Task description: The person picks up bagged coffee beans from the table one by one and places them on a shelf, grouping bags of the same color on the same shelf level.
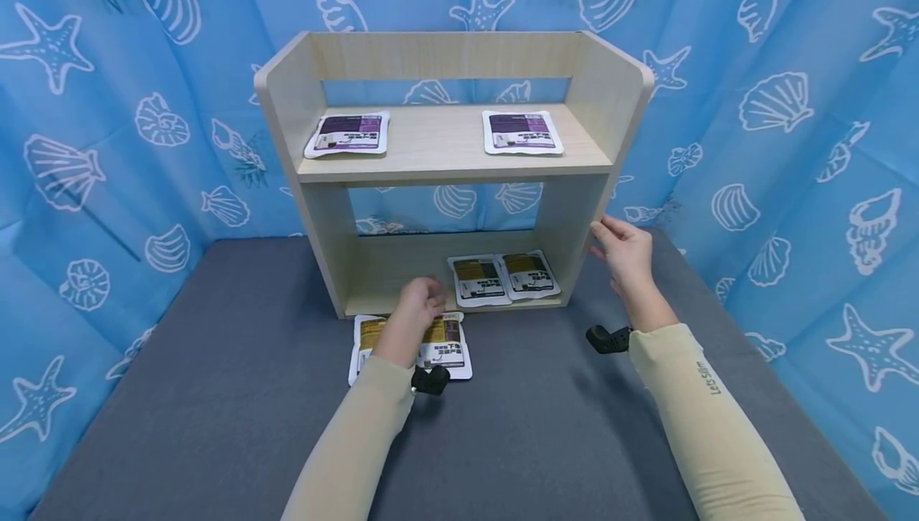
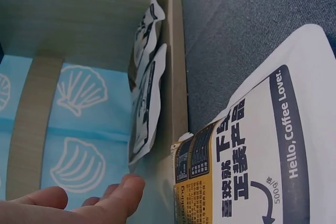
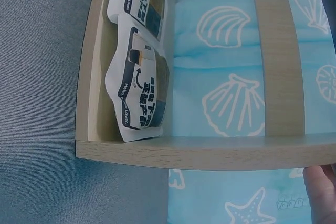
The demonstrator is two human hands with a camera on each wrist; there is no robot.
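Observation:
My left hand [image 1: 424,301] hovers at the front of the lower shelf [image 1: 384,266], with nothing between thumb and fingers [image 2: 121,198]. Under that forearm, yellow-and-white coffee pouches [image 1: 445,353] lie on the table before the shelf unit, partly hidden by the wrist. To the right of this hand, two similar pouches [image 1: 479,280] [image 1: 530,274] lie side by side on the lower shelf. My right hand [image 1: 625,254] is at the outer side of the unit's right panel [image 1: 610,122], its fingertips at the panel's edge; only one fingertip [image 3: 317,187] shows in the right wrist view.
On the upper shelf [image 1: 438,138] lie two purple-and-white pouches, one at the left [image 1: 349,134] and one at the right [image 1: 522,132]. The wooden unit stands on a dark grey table [image 1: 215,393]. A blue curtain [image 1: 718,106] with shell prints hangs behind and beside it.

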